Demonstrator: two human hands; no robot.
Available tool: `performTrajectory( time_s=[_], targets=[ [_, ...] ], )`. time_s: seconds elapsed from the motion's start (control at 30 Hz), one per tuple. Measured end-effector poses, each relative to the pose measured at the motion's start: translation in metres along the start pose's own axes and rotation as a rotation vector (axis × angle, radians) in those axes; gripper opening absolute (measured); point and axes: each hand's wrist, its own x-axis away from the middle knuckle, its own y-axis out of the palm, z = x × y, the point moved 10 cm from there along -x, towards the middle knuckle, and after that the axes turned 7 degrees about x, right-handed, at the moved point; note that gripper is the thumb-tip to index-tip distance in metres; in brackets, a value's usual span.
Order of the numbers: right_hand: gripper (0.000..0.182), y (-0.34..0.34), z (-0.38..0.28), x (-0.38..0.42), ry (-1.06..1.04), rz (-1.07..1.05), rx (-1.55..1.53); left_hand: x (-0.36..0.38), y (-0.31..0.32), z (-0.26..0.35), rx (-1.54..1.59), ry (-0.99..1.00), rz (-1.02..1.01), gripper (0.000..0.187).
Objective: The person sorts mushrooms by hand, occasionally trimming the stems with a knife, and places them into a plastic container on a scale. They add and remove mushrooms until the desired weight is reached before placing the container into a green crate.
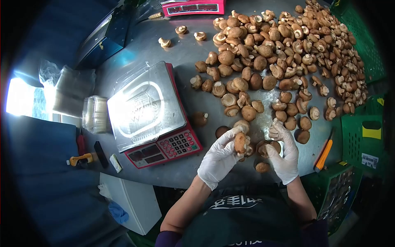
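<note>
My left hand (220, 158), in a white glove, grips a brown mushroom (240, 142) with its pale stem side showing. My right hand (284, 152), also gloved, holds another brown mushroom (264, 148) close beside it. Both hands hover over the near edge of a metal table (181, 49). A large heap of brown mushrooms (288, 53) spreads across the table beyond my hands. One loose mushroom (262, 167) lies just below my right hand.
A red scale (173, 146) with a clear plastic tray (142, 105) on its platform stands left of my hands. Stacked clear trays (94, 114) sit further left. An orange knife (324, 155) lies at right, by green crates (362, 136). Another red scale (193, 7) is at the far edge.
</note>
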Motion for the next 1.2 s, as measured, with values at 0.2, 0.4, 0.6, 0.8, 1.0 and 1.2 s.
performTrajectory(
  time_s=[0.2, 0.4, 0.6, 0.8, 1.0, 1.2],
  targets=[
    [0.041, -0.03, 0.04, 0.03, 0.097, 0.032, 0.096, 0.087, -0.041, 0.043, -0.431, -0.088, 0.139, 0.052],
    [0.043, -0.04, 0.053, 0.067, 0.1, 0.022, 0.434, 0.208, -0.098, 0.129, -1.8, -0.376, 0.644, 0.04],
    [0.047, 0.008, 0.035, 0.067, -0.108, -0.049, 0.683, 0.128, -0.05, 0.069, -1.546, 0.1, 0.414, 0.06],
    [0.029, 0.0, 0.061, 0.044, 0.206, 0.113, 0.088, 0.064, -0.042, 0.004, -1.747, 0.264, 0.259, 0.105],
    [0.023, 0.003, 0.087, 0.042, 0.536, 0.094, -0.256, 0.024, -0.03, -0.002, -1.643, 0.379, 0.232, 0.111],
    [0.014, 0.002, 0.094, 0.041, 0.545, 0.106, -0.234, 0.031, -0.029, -0.002, -1.686, 0.432, 0.191, 0.111]
  ],
)
